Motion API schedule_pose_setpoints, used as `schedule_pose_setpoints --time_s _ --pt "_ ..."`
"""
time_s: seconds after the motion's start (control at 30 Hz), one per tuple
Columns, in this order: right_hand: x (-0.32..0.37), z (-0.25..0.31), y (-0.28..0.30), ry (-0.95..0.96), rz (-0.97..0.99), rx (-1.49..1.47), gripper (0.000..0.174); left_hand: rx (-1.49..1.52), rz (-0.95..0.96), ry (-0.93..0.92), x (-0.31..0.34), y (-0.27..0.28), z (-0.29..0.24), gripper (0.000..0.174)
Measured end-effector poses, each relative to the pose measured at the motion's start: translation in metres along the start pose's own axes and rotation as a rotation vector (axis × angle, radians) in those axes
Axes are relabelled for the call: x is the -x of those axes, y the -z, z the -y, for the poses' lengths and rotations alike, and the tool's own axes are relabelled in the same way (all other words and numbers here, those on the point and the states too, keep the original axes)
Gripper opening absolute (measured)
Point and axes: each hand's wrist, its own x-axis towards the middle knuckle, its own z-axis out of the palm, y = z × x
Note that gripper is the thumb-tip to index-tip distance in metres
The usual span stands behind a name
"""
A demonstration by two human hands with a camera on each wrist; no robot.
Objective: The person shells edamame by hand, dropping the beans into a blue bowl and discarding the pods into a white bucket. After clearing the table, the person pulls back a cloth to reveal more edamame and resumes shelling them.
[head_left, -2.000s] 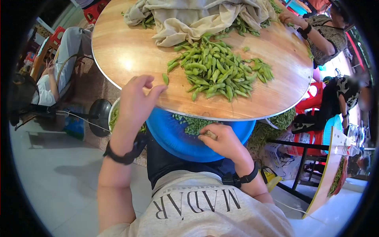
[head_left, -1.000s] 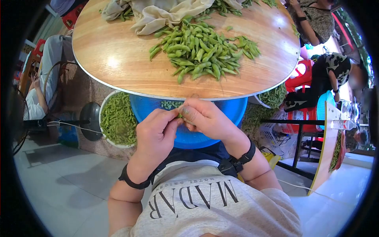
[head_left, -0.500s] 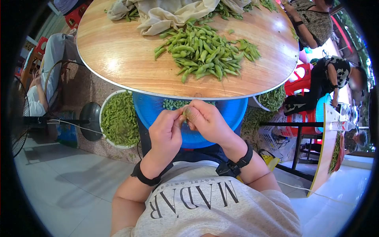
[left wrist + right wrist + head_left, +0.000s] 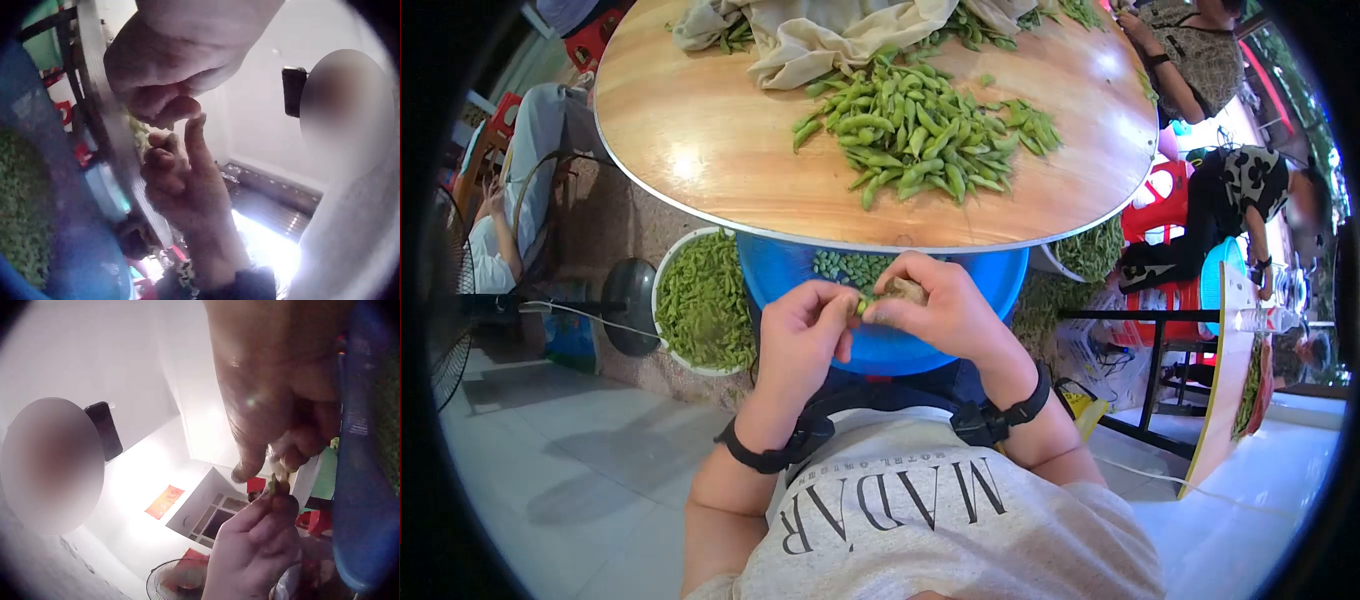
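Observation:
In the head view, my left hand pinches a small green soybean pod between thumb and forefinger. My right hand meets it from the right, thumb tip beside the pod and fingers curled. A brownish patch shows within its curl; I cannot tell whether it is a held thing or a finger. The right wrist view shows the pod sticking up from the left fingertips. Both hands are over a blue basin holding shelled green beans. A pile of soybean pods lies on the round wooden table.
A beige cloth covers more pods at the table's far side. To the left stand a white tub full of pods and a fan. Another container of pods is at the right. Other people sit around the table and to both sides.
My left hand has come from beside a lone pod at the table edge to meet the right hand over the basin. Since half a second ago, the right thumb and forefinger have spread apart.

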Motion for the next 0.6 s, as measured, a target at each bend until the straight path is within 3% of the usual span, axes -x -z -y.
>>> schedule_pose_setpoints --time_s 0.1,0.2,0.27,0.33,0.37,0.4,0.43,0.53,0.6 --pt "-0.003 -0.001 -0.003 0.077 0.062 -0.042 0.022 -0.091 -0.035 -0.048 0.009 -0.003 -0.006 0.012" --pt "-0.003 -0.006 -0.005 0.012 0.156 -0.181 0.017 -0.201 -0.057 -0.044 0.016 -0.003 -0.014 0.009" --pt "-0.005 -0.008 -0.009 0.095 0.078 -0.064 0.014 -0.375 -0.067 -0.097 0.016 0.003 -0.015 0.007" --pt "-0.007 -0.018 -0.011 0.214 -0.007 0.026 0.014 -0.727 -0.149 -0.418 0.011 0.024 -0.016 0.005" --pt "-0.006 -0.019 -0.005 0.183 -0.028 0.085 0.015 -0.895 -0.256 -0.510 0.011 0.034 -0.026 0.004" --pt "-0.003 -0.023 0.001 0.163 -0.030 0.181 0.016 -1.075 -0.291 -0.478 0.011 0.048 -0.038 0.009" --pt "0.000 -0.030 0.008 0.145 -0.033 0.277 0.017 -1.152 -0.311 -0.305 0.012 0.058 -0.048 0.014" --pt "0.004 -0.046 0.019 0.106 -0.028 0.428 0.019 -1.658 -0.300 -0.515 -0.001 0.078 -0.067 0.021" --pt "0.003 -0.051 0.021 0.087 -0.032 0.446 0.018 -1.329 -0.362 -0.491 -0.032 0.056 -0.081 0.023"
